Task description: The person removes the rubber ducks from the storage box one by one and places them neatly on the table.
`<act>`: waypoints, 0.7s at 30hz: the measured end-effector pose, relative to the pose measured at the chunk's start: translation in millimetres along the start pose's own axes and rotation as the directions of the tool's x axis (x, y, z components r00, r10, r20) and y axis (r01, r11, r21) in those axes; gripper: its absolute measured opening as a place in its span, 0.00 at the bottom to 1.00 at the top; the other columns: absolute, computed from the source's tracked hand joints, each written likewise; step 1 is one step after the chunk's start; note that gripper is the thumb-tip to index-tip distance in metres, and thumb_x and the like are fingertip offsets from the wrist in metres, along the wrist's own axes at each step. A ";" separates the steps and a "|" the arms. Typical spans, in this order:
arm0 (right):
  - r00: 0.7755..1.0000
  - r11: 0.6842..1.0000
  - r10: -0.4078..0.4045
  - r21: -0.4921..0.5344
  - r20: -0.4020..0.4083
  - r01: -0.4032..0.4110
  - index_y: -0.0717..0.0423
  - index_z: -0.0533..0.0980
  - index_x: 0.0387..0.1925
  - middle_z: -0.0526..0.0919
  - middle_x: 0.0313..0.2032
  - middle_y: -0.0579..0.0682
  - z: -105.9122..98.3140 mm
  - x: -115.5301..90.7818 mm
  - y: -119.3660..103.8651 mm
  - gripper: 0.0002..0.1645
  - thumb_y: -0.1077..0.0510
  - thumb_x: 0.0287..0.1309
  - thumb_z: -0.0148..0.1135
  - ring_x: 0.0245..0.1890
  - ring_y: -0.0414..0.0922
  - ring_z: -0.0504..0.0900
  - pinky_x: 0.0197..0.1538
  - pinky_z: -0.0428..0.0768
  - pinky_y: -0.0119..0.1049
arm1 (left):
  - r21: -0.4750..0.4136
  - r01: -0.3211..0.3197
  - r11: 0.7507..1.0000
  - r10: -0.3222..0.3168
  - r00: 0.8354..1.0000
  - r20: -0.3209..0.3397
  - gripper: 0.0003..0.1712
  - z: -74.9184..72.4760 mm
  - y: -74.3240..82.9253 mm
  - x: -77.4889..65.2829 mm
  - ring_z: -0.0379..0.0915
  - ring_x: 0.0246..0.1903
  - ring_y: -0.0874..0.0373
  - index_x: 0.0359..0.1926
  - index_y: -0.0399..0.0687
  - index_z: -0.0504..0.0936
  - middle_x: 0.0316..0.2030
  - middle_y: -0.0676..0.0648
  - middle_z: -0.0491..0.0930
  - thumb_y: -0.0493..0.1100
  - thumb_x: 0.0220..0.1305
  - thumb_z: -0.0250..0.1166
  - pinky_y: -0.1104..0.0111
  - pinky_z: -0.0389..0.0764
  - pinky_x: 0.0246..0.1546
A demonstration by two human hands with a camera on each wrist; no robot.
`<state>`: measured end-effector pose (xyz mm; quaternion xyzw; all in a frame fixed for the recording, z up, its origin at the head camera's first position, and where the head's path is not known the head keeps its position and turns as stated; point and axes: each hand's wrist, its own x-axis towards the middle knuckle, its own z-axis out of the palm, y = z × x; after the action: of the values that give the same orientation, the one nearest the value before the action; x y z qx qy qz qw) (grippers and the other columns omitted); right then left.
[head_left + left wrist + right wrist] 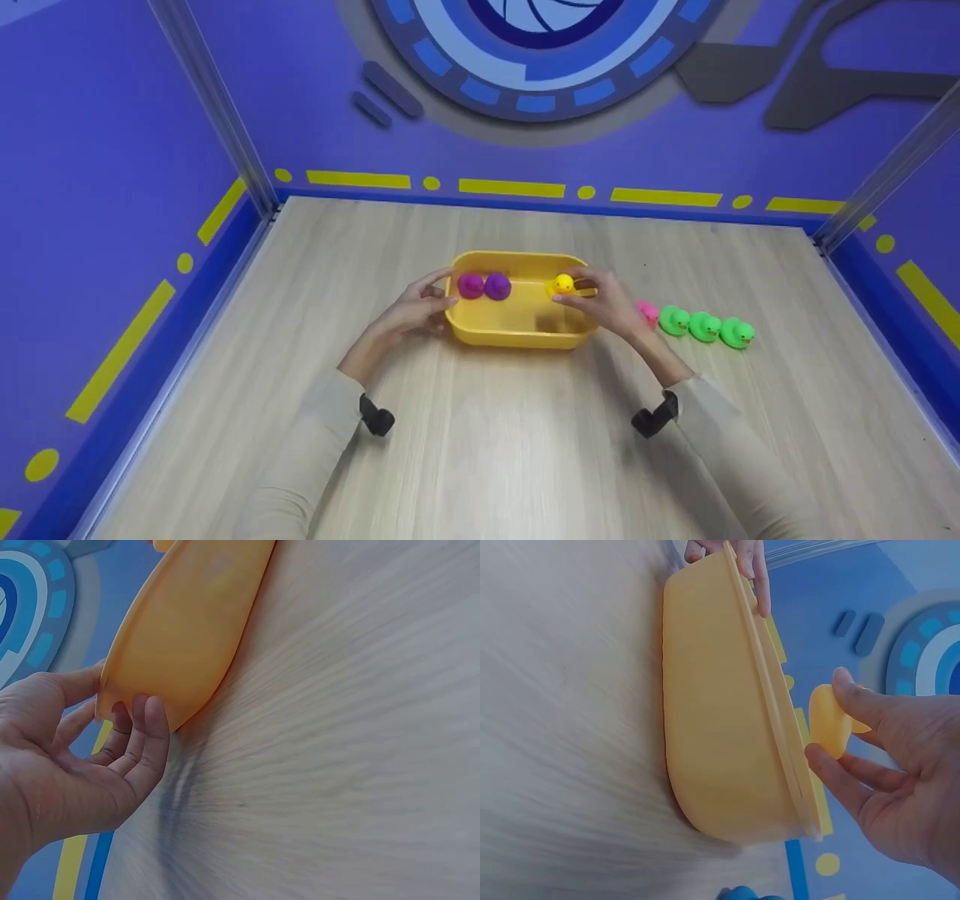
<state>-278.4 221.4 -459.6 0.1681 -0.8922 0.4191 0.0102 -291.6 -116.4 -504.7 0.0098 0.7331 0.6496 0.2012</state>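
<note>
A yellow plastic tub (517, 339) stands on the table. My left hand (412, 311) holds its left end, thumb and fingers spread around the rim and outer wall; the left wrist view shows that hand (97, 757) with bent fingers against the tub wall (180, 630). Between thumb and fingers, my right hand (604, 300) pinches a yellow rubber duck (562, 284) over the tub's right end. In the right wrist view, this duck (829, 720) is above the rim. Inside the tub, a magenta duck (471, 286) and a purple duck (498, 286) sit side by side at the left.
Right of the tub, a pink duck (649, 313), partly hidden by my right hand, lines up with three green ducks (705, 327) on the wooden table (480, 450). Blue panels (112, 187) with yellow marks border the table at the back and sides.
</note>
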 end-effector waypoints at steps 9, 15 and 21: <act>0.999 1.000 0.008 -0.019 -0.053 -0.009 0.66 0.80 0.58 0.86 0.53 0.63 -8.6 -1.4 1.8 0.28 0.53 0.61 0.72 0.54 0.59 0.85 0.55 0.87 0.52 | -0.009 0.012 1.000 -0.012 1.000 -0.009 0.35 -0.3 2.7 0.0 0.73 0.32 0.57 0.75 0.66 0.66 0.49 0.47 0.68 0.41 0.71 0.65 0.68 0.83 0.34; 0.999 1.000 0.003 0.027 -0.047 -0.002 0.66 0.78 0.59 0.84 0.55 0.63 -15.0 -5.4 2.3 0.28 0.54 0.62 0.72 0.56 0.60 0.83 0.59 0.84 0.54 | -0.011 -0.006 1.000 0.006 1.000 -0.001 0.35 -0.1 2.4 1.1 0.73 0.30 0.58 0.76 0.63 0.65 0.48 0.46 0.68 0.40 0.72 0.64 0.69 0.83 0.32; 0.999 0.993 -0.036 0.108 -0.036 0.039 0.65 0.77 0.62 0.81 0.59 0.63 -21.5 -14.3 3.6 0.27 0.58 0.64 0.70 0.59 0.58 0.81 0.58 0.85 0.45 | -0.007 0.002 1.000 -0.002 1.000 0.006 0.36 -0.8 1.8 -0.1 0.73 0.30 0.57 0.76 0.63 0.65 0.48 0.47 0.68 0.41 0.72 0.65 0.68 0.83 0.33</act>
<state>-268.7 243.8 -450.6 0.1779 -0.8644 0.4697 0.0241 -292.2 -116.8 -502.9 0.0103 0.7303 0.6519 0.2039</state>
